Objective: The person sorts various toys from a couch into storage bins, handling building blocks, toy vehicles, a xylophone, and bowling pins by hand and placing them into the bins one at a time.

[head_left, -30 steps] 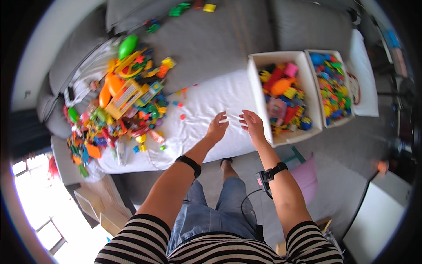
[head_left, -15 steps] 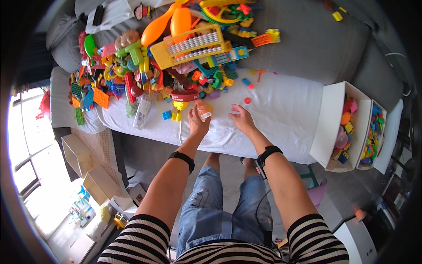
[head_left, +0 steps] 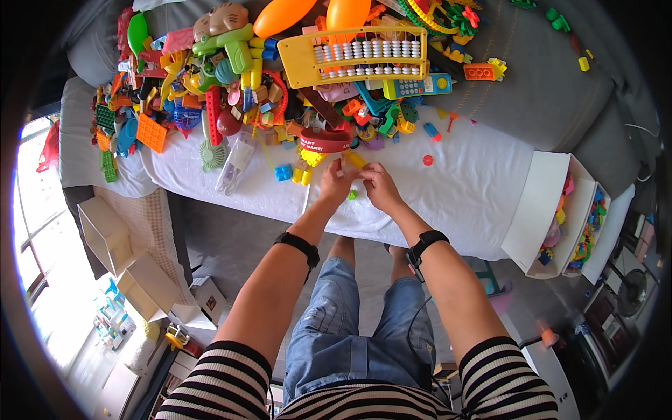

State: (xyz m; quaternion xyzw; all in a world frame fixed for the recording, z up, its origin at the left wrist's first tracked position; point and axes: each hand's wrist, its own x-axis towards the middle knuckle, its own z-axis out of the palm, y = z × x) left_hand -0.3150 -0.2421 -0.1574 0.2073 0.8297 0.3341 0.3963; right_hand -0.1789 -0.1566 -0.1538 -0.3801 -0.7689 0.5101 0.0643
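My left hand (head_left: 336,185) is closed around a small orange-pink thing with a white label (head_left: 341,171), mostly hidden by the fingers. My right hand (head_left: 380,189) meets it from the right, thumb and fingertips pinched together at the left hand's fingers. What the right hand pinches, if anything, is hidden. A small bright green piece (head_left: 352,194) shows on the white cloth just below the two hands. Right above them are a red band with white lettering (head_left: 325,141) and a yellow toy (head_left: 311,158). Blue (head_left: 283,172) and yellow (head_left: 302,176) blocks lie to their left.
A big toy heap covers the back left, with a yellow abacus (head_left: 353,57) and a toy phone (head_left: 420,86) on it. White boxes (head_left: 521,210) of toys stand at the right. A clear plastic package (head_left: 236,164) lies left of my hands.
My right hand has moved left and closed against my left hand, which has shifted little. The green piece now shows below them. The view has shifted, moving the heap across the picture.
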